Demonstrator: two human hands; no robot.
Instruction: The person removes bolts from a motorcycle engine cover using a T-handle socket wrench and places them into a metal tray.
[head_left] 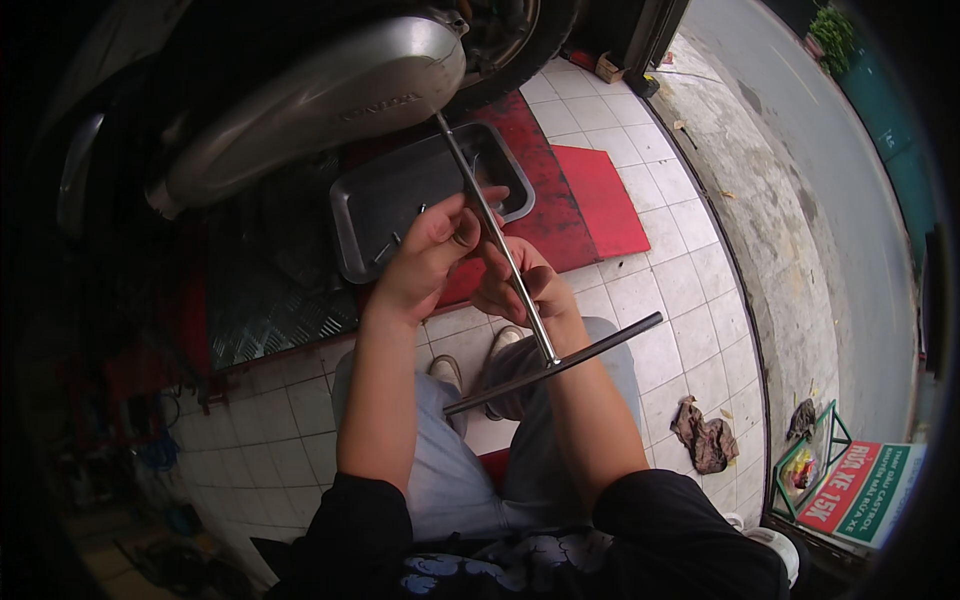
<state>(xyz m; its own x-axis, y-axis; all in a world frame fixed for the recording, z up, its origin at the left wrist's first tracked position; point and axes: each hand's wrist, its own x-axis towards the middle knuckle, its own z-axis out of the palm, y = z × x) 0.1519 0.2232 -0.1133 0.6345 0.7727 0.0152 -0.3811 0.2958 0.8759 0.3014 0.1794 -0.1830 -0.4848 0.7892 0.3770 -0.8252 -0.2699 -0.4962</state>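
Note:
A long chrome T-handle wrench [515,272] slants from near my chest toward the silver engine cover [345,82] of a motorbike. Its far tip meets the lower edge of that cover, though the fastener there is too small to make out. Around the upper shaft my left hand [432,250] is closed, fingertips showing past the rod. Lower down, my right hand [525,285] curls its fingers about the same shaft. The dark crossbar of the wrench lies over my right forearm and thighs. Beneath the cover a grey metal tray [350,225] holds a few small bolts [390,245].
A red lift platform [610,215] with a diamond-plate section [285,325] carries the bike and tray. White floor tiles [690,270] surround it. A crumpled brown rag [705,437] lies to the right. Beyond the curb stands a sign board [860,490] beside the road.

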